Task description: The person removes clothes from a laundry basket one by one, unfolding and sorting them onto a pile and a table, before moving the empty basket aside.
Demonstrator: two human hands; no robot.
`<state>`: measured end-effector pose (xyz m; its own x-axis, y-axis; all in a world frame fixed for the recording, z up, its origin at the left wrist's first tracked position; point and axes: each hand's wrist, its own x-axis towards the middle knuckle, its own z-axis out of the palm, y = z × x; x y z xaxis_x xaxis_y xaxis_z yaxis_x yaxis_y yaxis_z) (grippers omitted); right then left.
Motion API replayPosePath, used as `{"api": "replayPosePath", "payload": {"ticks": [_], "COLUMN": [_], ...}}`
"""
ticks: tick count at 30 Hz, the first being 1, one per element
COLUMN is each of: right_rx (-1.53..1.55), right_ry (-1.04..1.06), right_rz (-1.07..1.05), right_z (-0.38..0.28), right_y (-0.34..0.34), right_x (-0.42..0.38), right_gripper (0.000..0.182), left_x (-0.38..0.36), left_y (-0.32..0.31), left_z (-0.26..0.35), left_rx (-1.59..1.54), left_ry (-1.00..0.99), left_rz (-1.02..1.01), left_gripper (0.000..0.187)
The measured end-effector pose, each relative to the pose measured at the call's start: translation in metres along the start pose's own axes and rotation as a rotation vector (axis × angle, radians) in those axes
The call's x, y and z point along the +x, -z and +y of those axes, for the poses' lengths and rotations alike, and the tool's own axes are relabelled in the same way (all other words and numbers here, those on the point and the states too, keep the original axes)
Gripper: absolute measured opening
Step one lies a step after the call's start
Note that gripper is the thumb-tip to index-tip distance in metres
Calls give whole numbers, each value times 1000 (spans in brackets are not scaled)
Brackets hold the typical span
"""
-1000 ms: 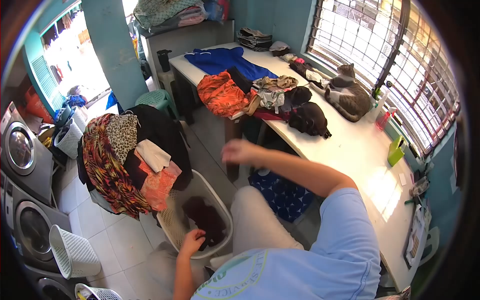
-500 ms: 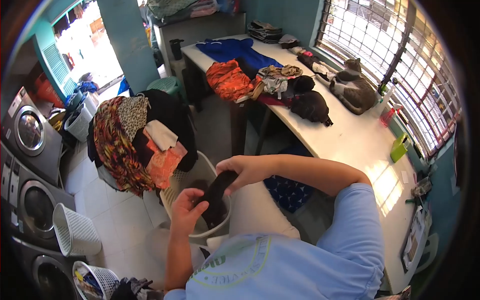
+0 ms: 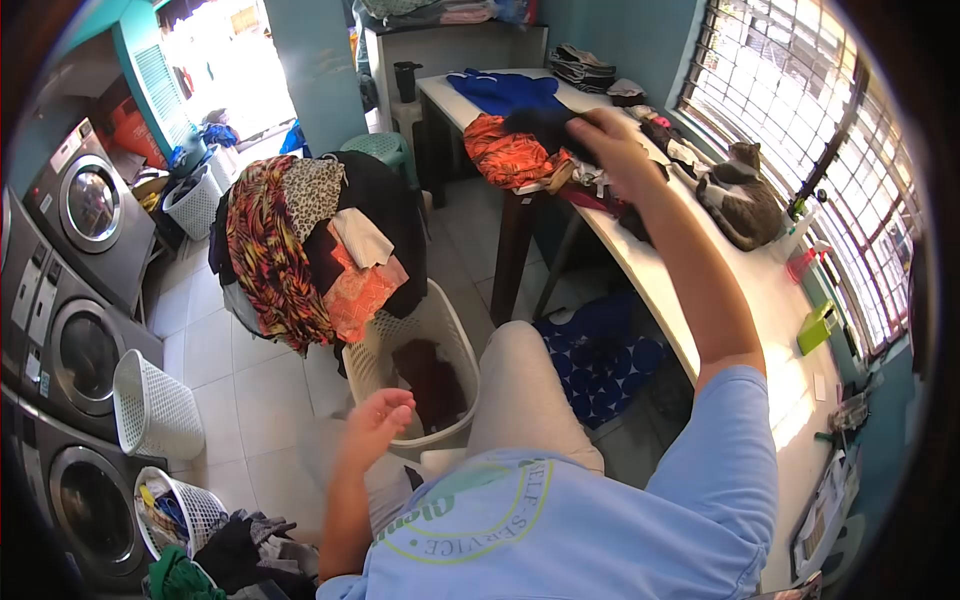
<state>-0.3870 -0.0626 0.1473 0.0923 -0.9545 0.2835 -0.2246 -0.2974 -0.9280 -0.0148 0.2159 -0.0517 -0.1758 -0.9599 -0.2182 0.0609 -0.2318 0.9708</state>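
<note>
My right hand (image 3: 608, 140) is stretched out over the table (image 3: 640, 262), closed on a dark garment (image 3: 543, 124). The garment hangs over an orange garment (image 3: 505, 155) and the folded clothes around it. Beyond them a blue garment (image 3: 505, 92) lies spread. My left hand (image 3: 381, 420) is held near the front rim of a white laundry basket (image 3: 462, 350), its fingers loosely bent and nothing in them. Inside that basket lies a dark brown cloth (image 3: 430, 385). A heap of clothes (image 3: 275, 255), patterned, black and coral, rises behind the basket.
A cat (image 3: 740, 200) lies on the table by the barred window. Washing machines (image 3: 85, 350) line the left side, with a white basket (image 3: 155, 410) and a filled basket (image 3: 195, 505) before them. A blue patterned cloth (image 3: 600, 370) lies under the table. A green stool (image 3: 380, 155) stands behind the heap.
My right hand has moved from above the basket to the clothes on the table, taking the dark garment along. My left hand has let go of it. The view has shifted left.
</note>
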Motion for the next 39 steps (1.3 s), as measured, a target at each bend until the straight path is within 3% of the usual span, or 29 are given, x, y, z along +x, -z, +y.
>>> {"api": "replayPosePath", "payload": {"ticks": [1, 3, 5, 6, 7, 9, 11, 12, 13, 14, 15, 17, 18, 19, 23, 26, 27, 29, 31, 34, 37, 39], "right_rx": [-66, -625, -514, -355, -226, -131, -121, -118, -128, -130, -129, -126, -122, -119, -85, -49, -31, 9, 58, 134, 236, 201], "right_ry": [64, 2, 308, 364, 411, 647, 929, 1068, 1216, 1321, 1415, 1505, 1525, 1540, 1577, 1572, 1562, 1520, 1441, 1211, 822, 582], "right_rz": [154, 672, 543, 377, 258, 167, 151, 140, 126, 84, 35, -35, -67, -90, -129, -132, -131, -106, -63, 34, 140, 97], "right_z": [20, 27, 31, 10, -28, -72, -95, -107, -115, -117, -120, -120, -118, -117, -113, -106, -102, -91, -74, -25, 57, 119], "right_y": [20, 30, 30, 12, -17, -54, -65, -70, -71, -71, -71, -75, -77, -78, -85, -91, -94, -101, -110, -137, -181, -211], "right_x": [18, 14, 2, -19, -57, -129, -190, -220, -243, -253, -261, -267, -267, -267, -261, -250, -245, -229, -207, -165, -124, -94], "right_gripper": [43, 42, 44, 35, 24, 21, 37, 45, 43, 42, 40, 38, 36, 35, 30, 26, 25, 23, 20, 17, 17, 24], "left_x": [-7, -30, -61, -84, -101, -111, -111, -119, -125, -129, -129, -122, -131, -132, -97, -96, -105, -97, -82, -11, 64, 113], "left_y": [3, -8, -17, -30, -35, -34, -62, -60, -57, -55, -55, -53, -59, -58, -54, -51, -54, -48, -33, -1, 42, 81], "left_z": [8, 49, 101, 122, 140, 149, 173, 172, 169, 167, 167, 166, 162, 160, 160, 156, 149, 134, 113, 76, 39, -24], "left_rx": [117, 381, 566, 543, 700, 347, 147, 164, 427, 661, 656, 442, 439, 432, 81, 104, -10, 79, 522, 322, 178, 269], "left_ry": [-122, -444, -858, -970, -1211, -1807, -2040, -2003, -1907, -1789, -1761, -1829, -1684, -1663, -1955, -2055, -1980, -1860, -1523, -1200, -512, -278], "left_rz": [116, 383, 625, 781, 886, 876, 842, 858, 663, 455, 450, 202, 288, 292, 39, -31, 166, 518, 747, 740, 611, 547], "left_gripper": [20, 14, 12, 6, 12, 19, 32, 32, 27, 43, 43, 37, 34, 34, 33, 38, 22, 29, 19, 26, 28, 33]}}
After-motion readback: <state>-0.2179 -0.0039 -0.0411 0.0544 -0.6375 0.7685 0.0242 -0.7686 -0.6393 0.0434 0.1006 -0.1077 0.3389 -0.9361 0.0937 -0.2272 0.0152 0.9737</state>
